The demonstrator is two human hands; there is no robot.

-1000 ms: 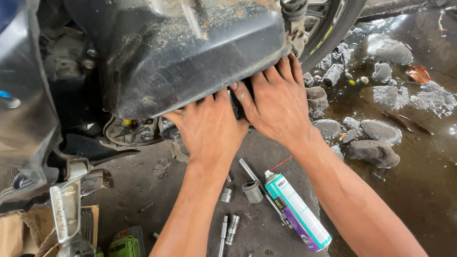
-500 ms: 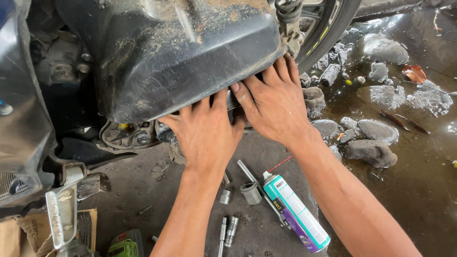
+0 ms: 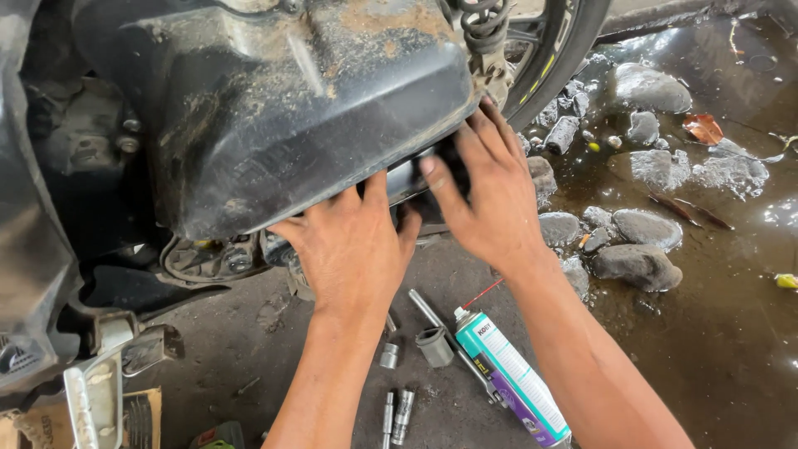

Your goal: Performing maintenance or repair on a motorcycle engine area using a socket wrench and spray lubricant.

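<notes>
A: Both hands at the lower edge of the dirty black plastic cover (image 3: 299, 108) under the motorbike. Left hand (image 3: 349, 249) flat, fingers spread, gripping nothing; right hand (image 3: 486, 195) flat too, fingertips tucked under the rim.

B: Advice?

A: Press evenly along the edge, both palms, so it doesn't twist.

B: What's unclear?

A: Fingertips and any clips hidden behind the cover. Spray can (image 3: 511, 374) and sockets (image 3: 397, 411) lie on the floor, near the wrists; can's base cut off.

black muddy cover (image 3: 283, 108); teal, purple-banded spray can (image 3: 511, 378).
</notes>
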